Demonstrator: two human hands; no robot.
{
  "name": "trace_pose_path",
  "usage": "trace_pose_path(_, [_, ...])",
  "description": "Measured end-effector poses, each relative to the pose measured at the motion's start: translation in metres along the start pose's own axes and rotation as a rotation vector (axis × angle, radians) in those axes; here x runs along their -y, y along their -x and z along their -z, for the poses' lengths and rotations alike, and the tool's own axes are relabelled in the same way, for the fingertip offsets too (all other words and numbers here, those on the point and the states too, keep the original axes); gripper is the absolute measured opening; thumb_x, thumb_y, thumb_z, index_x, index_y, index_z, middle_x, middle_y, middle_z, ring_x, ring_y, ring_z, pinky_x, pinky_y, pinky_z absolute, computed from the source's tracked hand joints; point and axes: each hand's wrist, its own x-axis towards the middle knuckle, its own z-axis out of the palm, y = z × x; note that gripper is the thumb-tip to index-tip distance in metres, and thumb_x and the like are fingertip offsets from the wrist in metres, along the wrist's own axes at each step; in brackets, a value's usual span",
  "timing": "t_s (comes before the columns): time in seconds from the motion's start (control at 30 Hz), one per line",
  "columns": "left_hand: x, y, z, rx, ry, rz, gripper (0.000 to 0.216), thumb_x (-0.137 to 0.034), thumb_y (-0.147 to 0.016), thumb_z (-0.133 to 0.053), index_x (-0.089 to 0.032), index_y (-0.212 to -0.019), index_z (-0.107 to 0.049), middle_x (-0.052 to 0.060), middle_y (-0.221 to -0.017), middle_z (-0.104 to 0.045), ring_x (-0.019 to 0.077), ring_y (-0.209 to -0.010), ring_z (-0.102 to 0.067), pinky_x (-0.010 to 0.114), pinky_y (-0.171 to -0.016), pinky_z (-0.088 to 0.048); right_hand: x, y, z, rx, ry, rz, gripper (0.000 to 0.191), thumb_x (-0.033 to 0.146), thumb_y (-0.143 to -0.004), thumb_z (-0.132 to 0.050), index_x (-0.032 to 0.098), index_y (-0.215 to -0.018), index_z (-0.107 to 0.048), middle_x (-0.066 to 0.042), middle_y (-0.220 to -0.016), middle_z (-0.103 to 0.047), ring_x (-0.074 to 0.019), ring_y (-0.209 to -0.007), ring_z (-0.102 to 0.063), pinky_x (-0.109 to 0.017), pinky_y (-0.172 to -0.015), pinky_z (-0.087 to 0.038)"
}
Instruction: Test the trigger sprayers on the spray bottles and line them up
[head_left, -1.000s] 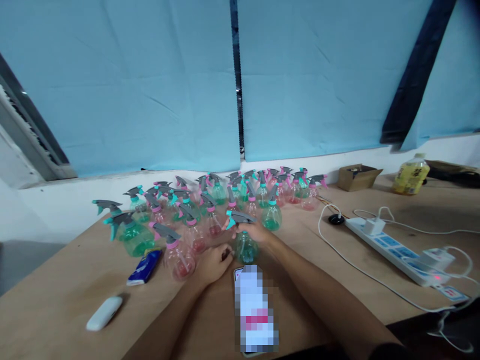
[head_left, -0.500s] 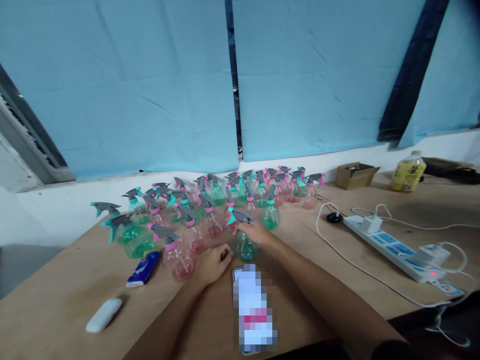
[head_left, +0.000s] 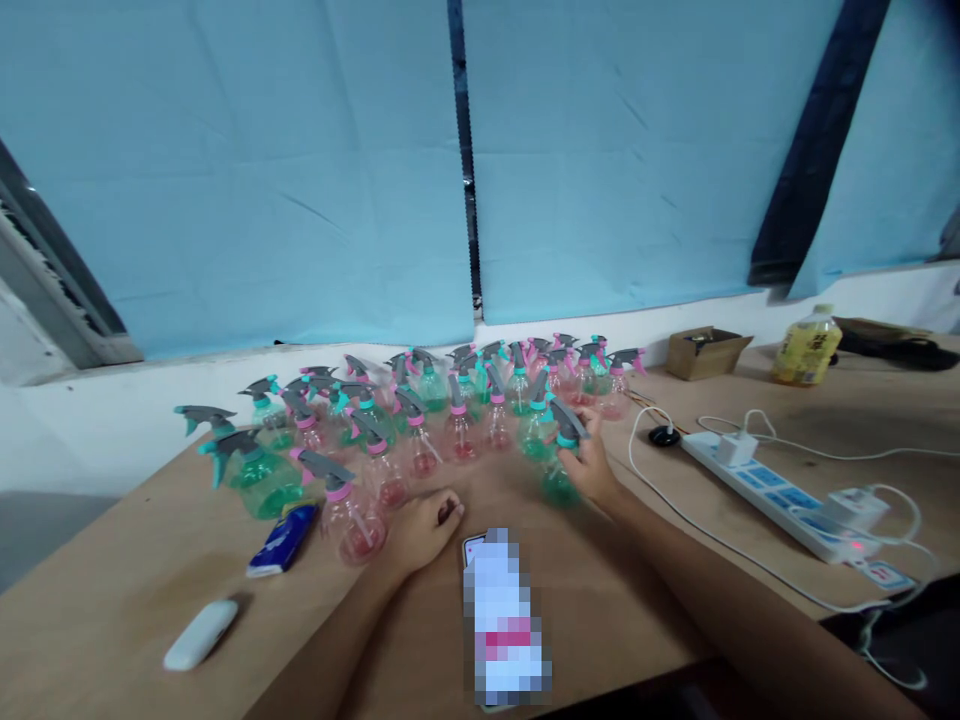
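Note:
My right hand (head_left: 592, 462) grips a green spray bottle (head_left: 561, 472) with a grey trigger head, at the right end of the crowd of bottles. My left hand (head_left: 422, 528) rests on the wooden table (head_left: 135, 590) with fingers curled, touching nothing I can make out, just right of a pink spray bottle (head_left: 351, 520). Several green and pink spray bottles (head_left: 450, 405) stand in rows behind the hands, toward the wall.
A phone (head_left: 504, 620) lies near the front edge between my arms. A blue packet (head_left: 283, 540) and a white oblong device (head_left: 199, 634) lie at the left. A power strip (head_left: 787, 495) with cables, a cardboard box (head_left: 705, 352) and a yellow drink bottle (head_left: 807, 347) sit at the right.
My right hand has carried the green spray bottle from in front of my left hand over to the right end of the group. My left hand stays put.

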Motion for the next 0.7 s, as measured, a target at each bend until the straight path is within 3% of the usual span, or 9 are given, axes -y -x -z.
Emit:
trace_pose_path(0.17, [0.003, 0.0, -0.002, -0.019, 0.006, -0.035, 0.024, -0.041, -0.094, -0.045, -0.025, -0.089, -0.062, 0.0, -0.081, -0.071, 0.0166, -0.073, -0.064, 0.026, -0.058, -0.034, -0.016, -0.008, 0.021, -0.171, 0.161, 0.035, 0.057, 0.022, -0.076, -0.056, 0.02, -0.129, -0.037, -0.011, -0.109, -0.056, -0.0229, -0.097, -0.058, -0.043, -0.091, -0.047])
trace_pose_path(0.37, [0.004, 0.0, -0.001, -0.019, 0.01, -0.049, 0.023, -0.04, -0.094, -0.045, -0.025, -0.089, -0.062, -0.001, -0.08, -0.07, 0.0164, -0.072, -0.063, 0.026, -0.059, -0.033, -0.026, -0.016, 0.022, -0.193, 0.255, 0.066, 0.058, 0.028, -0.081, -0.057, 0.018, -0.133, -0.036, -0.014, -0.12, -0.053, -0.0254, -0.107, -0.055, -0.047, -0.094, -0.046])
trace_pose_path(0.47, [0.002, 0.001, 0.0, -0.013, 0.016, -0.05, 0.023, -0.039, -0.094, -0.045, -0.025, -0.09, -0.062, -0.001, -0.08, -0.07, 0.0163, -0.072, -0.063, 0.026, -0.059, -0.034, -0.021, -0.016, 0.022, -0.29, 0.332, 0.129, 0.063, 0.032, -0.079, -0.062, 0.017, -0.133, -0.034, -0.015, -0.121, -0.048, -0.0273, -0.11, -0.051, -0.048, -0.093, -0.046])
trace_pose_path(0.57, [0.0, 0.001, 0.001, -0.015, 0.01, -0.05, 0.021, -0.037, -0.094, -0.045, -0.026, -0.091, -0.062, -0.001, -0.08, -0.069, 0.0166, -0.072, -0.063, 0.026, -0.059, -0.033, -0.005, -0.014, 0.028, -0.416, 0.455, 0.285, 0.062, 0.031, -0.076, -0.067, 0.017, -0.129, -0.037, -0.015, -0.122, -0.043, -0.0309, -0.117, -0.045, -0.054, -0.098, -0.04])
trace_pose_path(0.63, [0.0, 0.001, 0.002, -0.014, 0.006, -0.057, 0.02, -0.037, -0.094, -0.046, -0.026, -0.092, -0.062, -0.001, -0.079, -0.069, 0.0165, -0.072, -0.063, 0.026, -0.059, -0.033, 0.011, -0.011, 0.03, -0.34, 0.468, 0.441, 0.05, 0.024, -0.076, -0.065, 0.018, -0.121, -0.044, -0.013, -0.118, -0.044, -0.0293, -0.113, -0.048, -0.052, -0.098, -0.04])
trace_pose_path(0.7, [0.0, 0.001, 0.002, -0.022, 0.002, -0.063, 0.02, -0.037, -0.094, -0.046, -0.026, -0.092, -0.062, -0.001, -0.079, -0.069, 0.0163, -0.071, -0.063, 0.026, -0.059, -0.033, 0.026, -0.006, 0.026, -0.113, 0.458, 0.557, 0.032, 0.017, -0.079, -0.06, 0.021, -0.111, -0.053, -0.01, -0.108, -0.05, -0.0253, -0.102, -0.052, -0.046, -0.092, -0.042])
